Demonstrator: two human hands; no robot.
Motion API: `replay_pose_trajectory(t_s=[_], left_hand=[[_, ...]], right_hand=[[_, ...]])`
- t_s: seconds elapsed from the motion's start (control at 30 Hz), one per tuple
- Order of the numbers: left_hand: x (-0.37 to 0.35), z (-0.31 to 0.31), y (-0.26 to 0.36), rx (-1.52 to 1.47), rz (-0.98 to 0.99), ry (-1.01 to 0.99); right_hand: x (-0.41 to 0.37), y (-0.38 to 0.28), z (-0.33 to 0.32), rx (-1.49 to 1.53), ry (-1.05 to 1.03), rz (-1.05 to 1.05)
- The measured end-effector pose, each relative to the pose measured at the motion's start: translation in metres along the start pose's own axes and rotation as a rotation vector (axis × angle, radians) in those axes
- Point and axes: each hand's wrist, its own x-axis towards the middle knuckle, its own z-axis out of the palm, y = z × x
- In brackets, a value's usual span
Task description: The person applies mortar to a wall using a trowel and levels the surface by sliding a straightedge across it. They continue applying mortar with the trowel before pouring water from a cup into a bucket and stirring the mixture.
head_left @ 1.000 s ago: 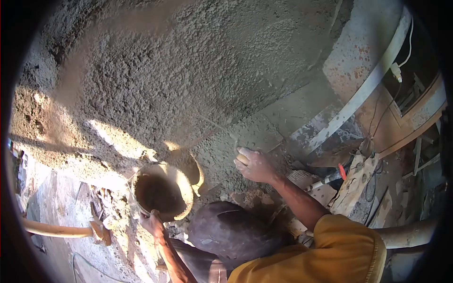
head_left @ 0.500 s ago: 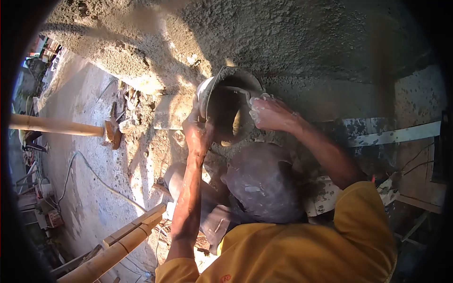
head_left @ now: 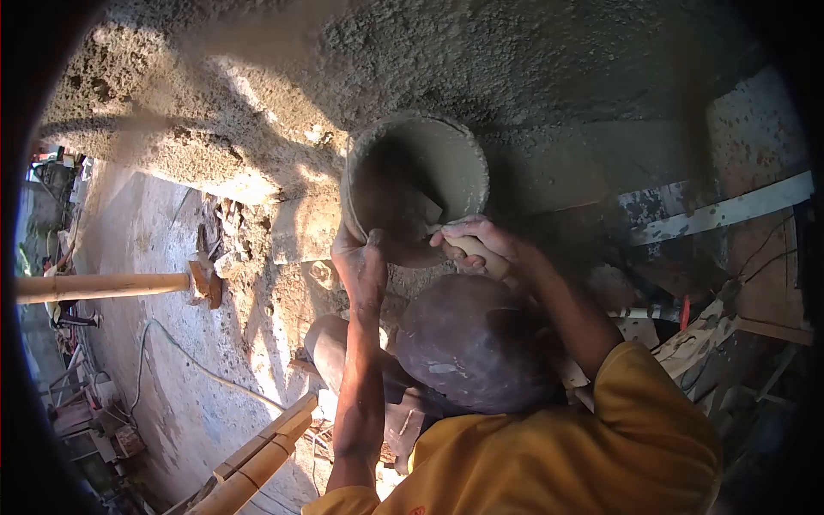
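Grey mortar coats the bucket [head_left: 463, 163], which is tilted with its mouth towards the camera, close against the rough plastered wall [head_left: 532, 60] and just above the person's bent knee [head_left: 472, 343]. The left hand [head_left: 362, 266] is clenched on the near rim. The right hand [head_left: 476, 240] grasps the wooden handle of a trowel [head_left: 422, 210] whose blade is down inside the bucket.

The bucket seems to be carried by that one rim grip alone. A hard push of the trowel against the inner wall could lever it out of the fingers or tip it further, spilling mortar over the knee. Both hands look smeared with mortar, so a slip seems likely enough. The ground [head_left: 163, 403] appears to lie well below, so anything dropped would be out of reach.

A bamboo pole [head_left: 103, 285] runs in from the left and ends near the foot of the wall. A second pole [head_left: 257, 455] slants up beneath the left arm. A cable [head_left: 197, 360] trails across the ground. To the right, a pale strip [head_left: 721, 215] crosses the wall, and a red-handled tool [head_left: 684, 311] lies among boards; what kind of tool cannot be told. The knee sits between the body and the bucket and crowds both forearms.
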Motion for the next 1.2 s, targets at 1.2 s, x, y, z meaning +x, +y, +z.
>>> replay_pose_trajectory(t_s=[1.2], left_hand=[[0.026, -0.145, 0.013, 0.145, 0.068, 0.197]], right_hand=[[-0.215, -0.189, -0.015, -1.273, 1.694, -1.288]])
